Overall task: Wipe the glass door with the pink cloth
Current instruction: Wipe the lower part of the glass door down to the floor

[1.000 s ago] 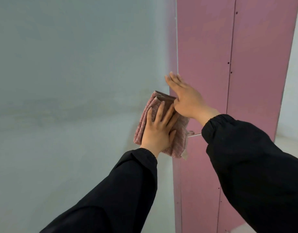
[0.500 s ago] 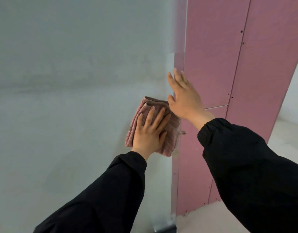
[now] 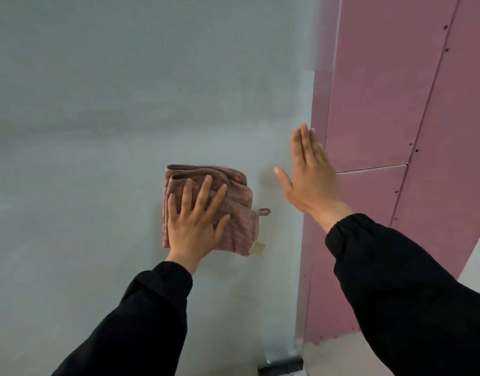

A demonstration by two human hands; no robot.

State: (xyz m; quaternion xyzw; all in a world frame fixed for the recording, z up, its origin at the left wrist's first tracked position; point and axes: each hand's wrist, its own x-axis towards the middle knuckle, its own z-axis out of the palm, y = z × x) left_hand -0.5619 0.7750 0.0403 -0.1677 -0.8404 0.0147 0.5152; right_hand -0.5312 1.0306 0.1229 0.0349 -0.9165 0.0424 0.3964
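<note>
L hand [image 3: 191, 226] lay flat on the pink cloth [image 3: 240, 232], all 4 fingers [image 3: 203, 191] straight and fanned apart, thumb out to the side, palm pressing the cloth onto the glass door [image 3: 98, 104]; nothing was curled round or pinched. The cloth, 1 only, was folded into a thick pad w/ several layers showing at its top edge, and sat on the door's pane approx at mid-height, a little in from the door's R edge. 1 hanging loop [image 3: 263, 212] stuck out of the cloth toward that edge and 1 small label [image 3: 256, 248] hung at its lower corner. R hand [image 3: 312, 180] was open, fingers straight and held together pointing up, thumb spread toward the cloth, held flat at the door's R edge; whether the palm touched the glass couldn't be told. It held nothing and was apart from the cloth. 2 black sleeves, L [image 3: 141, 321] and R [image 3: 396, 294], reached toward the door. Beyond the door's R edge stood pink wall panels [image 3: 382, 90] w/ seams and small dark dots. 1 dark bracket [image 3: 281, 366] sat at the door's bottom corner
</note>
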